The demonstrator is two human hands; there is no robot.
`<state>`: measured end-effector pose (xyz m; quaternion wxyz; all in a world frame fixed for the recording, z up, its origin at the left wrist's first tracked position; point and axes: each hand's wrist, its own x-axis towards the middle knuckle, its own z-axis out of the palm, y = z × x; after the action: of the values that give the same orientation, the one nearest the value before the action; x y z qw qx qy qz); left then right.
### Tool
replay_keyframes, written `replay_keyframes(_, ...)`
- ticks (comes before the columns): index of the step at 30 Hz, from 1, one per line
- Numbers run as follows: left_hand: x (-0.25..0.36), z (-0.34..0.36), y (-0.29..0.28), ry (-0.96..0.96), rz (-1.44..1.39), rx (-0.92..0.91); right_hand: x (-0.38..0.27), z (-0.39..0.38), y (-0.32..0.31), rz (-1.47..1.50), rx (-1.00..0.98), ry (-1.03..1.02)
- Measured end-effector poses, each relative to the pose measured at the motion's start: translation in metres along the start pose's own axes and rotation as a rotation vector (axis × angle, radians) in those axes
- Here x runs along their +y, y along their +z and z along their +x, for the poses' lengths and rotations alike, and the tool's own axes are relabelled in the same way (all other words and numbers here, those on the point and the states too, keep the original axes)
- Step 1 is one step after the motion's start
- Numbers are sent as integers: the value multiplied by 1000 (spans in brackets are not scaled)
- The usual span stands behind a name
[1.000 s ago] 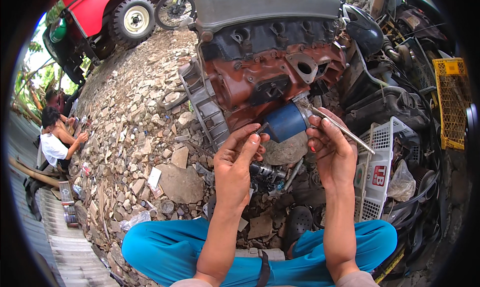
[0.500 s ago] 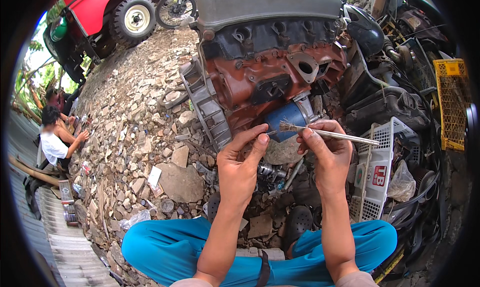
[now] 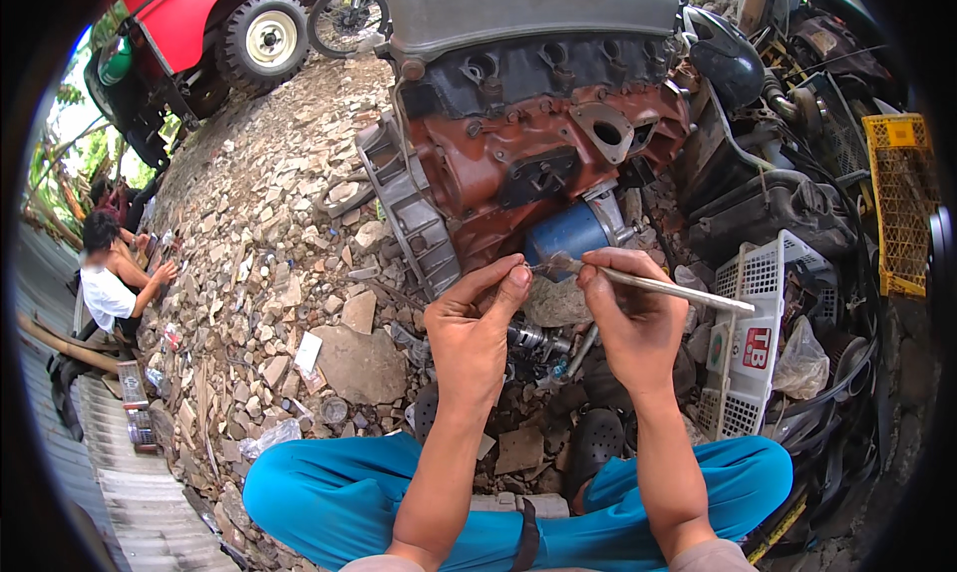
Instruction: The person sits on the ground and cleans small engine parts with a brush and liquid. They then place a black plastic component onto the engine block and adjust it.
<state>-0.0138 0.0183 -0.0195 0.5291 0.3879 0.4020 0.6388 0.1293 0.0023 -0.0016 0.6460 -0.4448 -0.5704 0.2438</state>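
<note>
- Blue trousers [image 3: 329, 482] are showing nearest, with the knees pointing out to both sides.
- The left hand [image 3: 471, 313] is pinching a small thin part [image 3: 529, 265] between its thumb and finger.
- The right hand [image 3: 638, 323] is gripping a brush [image 3: 688, 293], its fingers clamped on the pale handle.
- The brush hairs are pointing at the small part, right by the left fingertips; nobody can tell if they are touching.
- The brush work seems to be going on, since both things are sitting in the hands. The part is looking too tiny to tell how much is done or left.
- Past the hands, a blue can [image 3: 568, 233] is sitting against a red-brown engine [image 3: 469, 163], whose side is showing an open hole.
- Farther off, a red car [image 3: 184, 18] is standing on stony ground [image 3: 269, 183].
</note>
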Motion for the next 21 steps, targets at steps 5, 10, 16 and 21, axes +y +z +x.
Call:
replay_keyframes(5, 2, -1, 1, -50, -37, 26, -6, -1, 1, 121, -5, 132)
replay_keyframes(10, 2, -1, 2, -63, -28, 39, 3, 0, 1, -17, 69, -18)
replay_keyframes(16, -3, 2, -1, 39, -3, 79, -4, 1, -2, -118, -165, -61)
replay_keyframes(21, 2, 3, -2, 51, 62, 103, -5, 1, 4, -66, -49, -69)
